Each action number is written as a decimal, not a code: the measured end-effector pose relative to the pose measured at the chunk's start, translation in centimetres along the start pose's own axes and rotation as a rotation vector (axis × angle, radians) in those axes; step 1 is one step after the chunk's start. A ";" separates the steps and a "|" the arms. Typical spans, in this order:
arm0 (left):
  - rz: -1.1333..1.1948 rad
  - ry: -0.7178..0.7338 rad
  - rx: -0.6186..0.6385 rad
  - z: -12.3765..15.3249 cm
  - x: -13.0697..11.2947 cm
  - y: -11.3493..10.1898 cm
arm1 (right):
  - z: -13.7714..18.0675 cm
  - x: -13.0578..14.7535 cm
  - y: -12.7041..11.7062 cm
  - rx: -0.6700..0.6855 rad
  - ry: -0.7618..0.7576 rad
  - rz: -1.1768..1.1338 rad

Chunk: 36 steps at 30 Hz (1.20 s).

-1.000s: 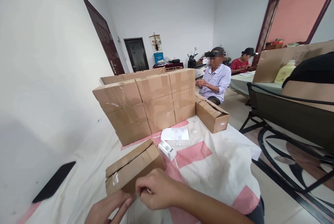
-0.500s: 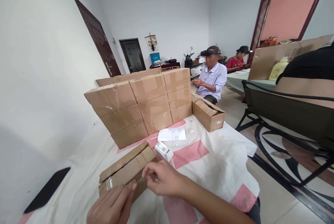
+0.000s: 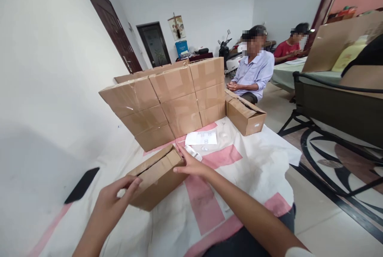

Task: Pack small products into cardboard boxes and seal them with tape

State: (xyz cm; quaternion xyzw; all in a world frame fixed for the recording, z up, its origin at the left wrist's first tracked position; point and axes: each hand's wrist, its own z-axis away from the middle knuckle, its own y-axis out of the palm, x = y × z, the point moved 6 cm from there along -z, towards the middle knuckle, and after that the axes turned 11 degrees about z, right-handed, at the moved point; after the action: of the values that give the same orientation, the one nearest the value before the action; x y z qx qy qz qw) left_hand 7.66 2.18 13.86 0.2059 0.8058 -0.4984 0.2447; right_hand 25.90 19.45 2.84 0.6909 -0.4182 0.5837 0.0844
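A brown cardboard box (image 3: 163,183) lies on the cloth in front of me, a dark gap running along its top flaps. At its left end, my left hand (image 3: 112,197) has thumb and fingers closed over the top edge. My right hand (image 3: 191,165) holds the opposite end, thumb against the front side and fingers reaching round the far corner. Behind that hand a white tape dispenser (image 3: 194,153) is partly hidden. A printed white sheet (image 3: 201,138) lies just beyond it. I cannot make out any tape strip in my fingers.
Taped cardboard boxes (image 3: 179,103) are stacked across the table's far side. Another box (image 3: 247,117) with slightly raised flaps stands right of them. A black flat object (image 3: 82,185) lies at left. A person in a light shirt (image 3: 254,69) sits beyond; a folding chair (image 3: 335,109) stands right.
My hands have moved apart from the clear strip between them to the box's two ends. The strip no longer shows. The view has tilted, and the right hand now covers part of the dispenser.
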 end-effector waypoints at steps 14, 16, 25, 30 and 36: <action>0.140 -0.179 0.800 -8.9 1.5 6.7 | 2.0 -1.7 3.4 0.068 -0.068 -0.047; 0.169 -0.190 0.823 -9.2 2.2 7.4 | 1.8 -2.1 3.3 0.056 -0.066 -0.051; 0.285 -0.249 0.771 -9.7 3.8 7.5 | 1.9 -2.5 3.2 0.042 -0.067 -0.033; 0.238 -0.301 0.715 -9.6 3.4 7.5 | 1.9 -2.0 3.0 0.046 -0.062 0.024; -0.040 -0.167 0.647 -9.5 1.8 7.6 | 2.1 -2.0 3.0 0.053 -0.048 0.033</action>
State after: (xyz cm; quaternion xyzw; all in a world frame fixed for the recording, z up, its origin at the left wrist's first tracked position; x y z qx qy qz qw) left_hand 8.83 14.14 11.08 0.2156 0.5869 -0.7482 0.2221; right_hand 25.53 17.21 -0.62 0.6996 -0.4160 0.5791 0.0464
